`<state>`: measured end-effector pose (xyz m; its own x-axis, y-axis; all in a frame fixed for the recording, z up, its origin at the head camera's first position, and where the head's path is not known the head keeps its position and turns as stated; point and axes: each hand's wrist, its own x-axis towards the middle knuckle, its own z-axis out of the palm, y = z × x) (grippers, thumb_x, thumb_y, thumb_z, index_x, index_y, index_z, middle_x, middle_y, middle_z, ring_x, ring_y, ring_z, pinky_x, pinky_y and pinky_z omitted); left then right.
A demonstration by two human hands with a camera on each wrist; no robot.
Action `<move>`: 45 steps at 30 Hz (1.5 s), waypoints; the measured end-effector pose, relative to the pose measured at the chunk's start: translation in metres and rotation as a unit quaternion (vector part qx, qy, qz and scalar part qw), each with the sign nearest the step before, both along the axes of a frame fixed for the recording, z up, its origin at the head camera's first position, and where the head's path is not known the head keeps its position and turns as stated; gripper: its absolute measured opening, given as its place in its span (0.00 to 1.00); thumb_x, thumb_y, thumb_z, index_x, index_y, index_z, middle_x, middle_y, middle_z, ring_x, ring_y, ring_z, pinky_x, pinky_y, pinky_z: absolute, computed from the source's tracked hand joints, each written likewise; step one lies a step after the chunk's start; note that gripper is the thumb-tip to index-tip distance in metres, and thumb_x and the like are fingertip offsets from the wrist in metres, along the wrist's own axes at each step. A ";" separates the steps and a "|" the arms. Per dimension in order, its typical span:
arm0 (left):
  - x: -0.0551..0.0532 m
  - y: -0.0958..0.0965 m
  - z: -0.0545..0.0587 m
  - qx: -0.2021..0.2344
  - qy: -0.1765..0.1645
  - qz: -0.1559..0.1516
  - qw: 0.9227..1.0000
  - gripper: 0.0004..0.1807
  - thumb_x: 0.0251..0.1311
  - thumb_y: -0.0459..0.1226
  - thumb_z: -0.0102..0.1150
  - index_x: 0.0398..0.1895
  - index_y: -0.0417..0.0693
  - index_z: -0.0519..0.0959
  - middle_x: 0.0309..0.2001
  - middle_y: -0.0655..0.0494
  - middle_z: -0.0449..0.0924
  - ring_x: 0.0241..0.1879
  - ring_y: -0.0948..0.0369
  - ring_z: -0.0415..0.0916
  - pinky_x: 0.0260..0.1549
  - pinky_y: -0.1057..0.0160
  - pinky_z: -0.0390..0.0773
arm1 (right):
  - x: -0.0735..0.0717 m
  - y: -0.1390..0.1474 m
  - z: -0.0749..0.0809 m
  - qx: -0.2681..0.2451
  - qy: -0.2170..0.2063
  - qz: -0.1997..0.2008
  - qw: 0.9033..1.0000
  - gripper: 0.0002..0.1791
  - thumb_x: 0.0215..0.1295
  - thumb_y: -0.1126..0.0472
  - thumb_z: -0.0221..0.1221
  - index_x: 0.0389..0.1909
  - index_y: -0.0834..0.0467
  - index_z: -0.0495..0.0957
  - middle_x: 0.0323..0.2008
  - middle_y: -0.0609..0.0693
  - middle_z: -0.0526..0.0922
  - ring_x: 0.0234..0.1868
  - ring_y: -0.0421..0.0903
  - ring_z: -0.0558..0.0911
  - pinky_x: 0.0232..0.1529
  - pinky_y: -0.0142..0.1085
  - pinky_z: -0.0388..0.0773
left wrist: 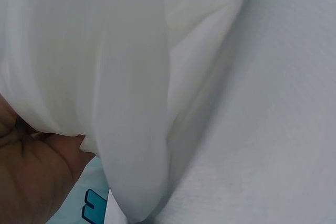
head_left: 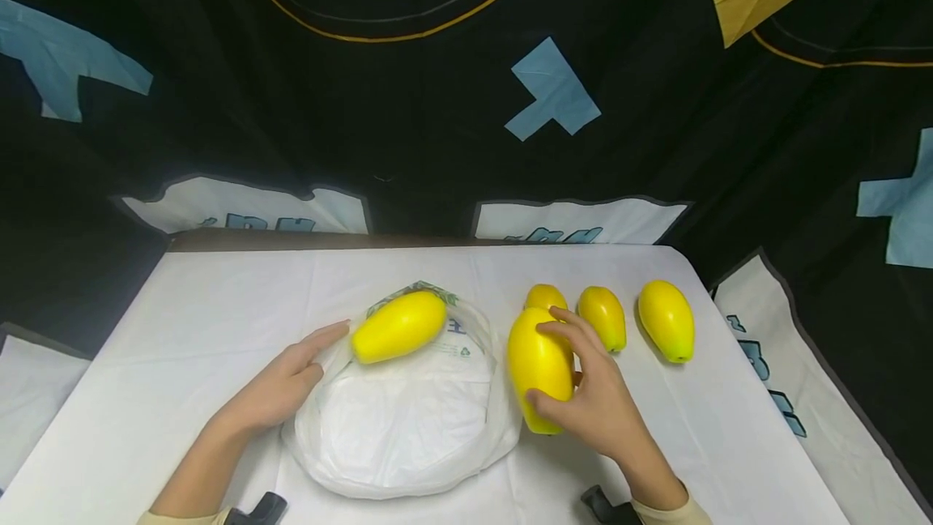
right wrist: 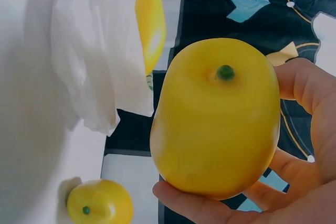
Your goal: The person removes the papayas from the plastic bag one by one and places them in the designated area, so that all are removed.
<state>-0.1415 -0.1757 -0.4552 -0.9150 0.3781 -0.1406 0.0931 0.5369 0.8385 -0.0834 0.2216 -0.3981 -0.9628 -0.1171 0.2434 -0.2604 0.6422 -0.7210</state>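
1. With 5 yellow papayas in sight, here is the action: the held papaya (head_left: 538, 363) is firmly grasped by the right hand (head_left: 598, 395), thumb pressed to its near side, fingers wrapped over the far side.
2. That fruit is shown just to the right of the white plastic bag (head_left: 397, 480), apparently raised off the tabletop, its small green tip turned towards the right wrist camera.
3. Across at the bag's left rim, contact is made by the left hand (head_left: 287, 383); from the head, its fingers are seen stretched out there. From the left wrist, the fingertips are covered by plastic, so whether the rim is pinched cannot be told.
4. At the far side of the bag's open mouth, a 2nd papaya (head_left: 399, 327) is spotted lying aslant, part of it hidden by the plastic from the right wrist. How deep it is set cannot be told.
5. Right again, 3 more are seen on the white cloth (head_left: 204, 306): a half-hidden papaya (head_left: 547, 296) behind the held 1, a middle papaya (head_left: 603, 318) and an outermost papaya (head_left: 666, 321).
6. Behind it all, a black fabric backdrop (head_left: 364, 120) is dotted with blue patches (head_left: 554, 91).
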 end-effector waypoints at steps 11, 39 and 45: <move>-0.002 -0.001 -0.002 0.001 0.000 0.001 1.000 0.32 0.65 0.25 0.36 0.75 0.45 0.57 0.75 0.49 0.53 0.74 0.45 0.43 0.68 0.36 0.46 | 0.003 0.010 -0.006 0.007 0.002 -0.004 1.000 0.41 0.38 0.65 0.74 0.57 0.42 0.71 0.69 0.39 0.62 0.64 0.52 0.68 0.44 0.52 0.79; -0.002 -0.003 0.000 0.015 0.002 -0.006 1.000 0.33 0.65 0.24 0.36 0.75 0.45 0.57 0.75 0.49 0.53 0.74 0.44 0.43 0.68 0.35 0.45 | 0.009 0.039 -0.036 0.028 -0.048 -0.032 0.998 0.40 0.40 0.66 0.73 0.58 0.48 0.70 0.69 0.48 0.61 0.68 0.55 0.63 0.59 0.62 0.67; -0.002 -0.002 -0.001 0.012 -0.004 -0.004 1.000 0.33 0.65 0.25 0.36 0.75 0.46 0.57 0.75 0.49 0.53 0.74 0.44 0.43 0.67 0.35 0.46 | 0.008 0.042 -0.043 0.036 -0.076 -0.036 0.996 0.40 0.40 0.66 0.73 0.58 0.47 0.71 0.69 0.49 0.62 0.68 0.55 0.64 0.59 0.60 0.68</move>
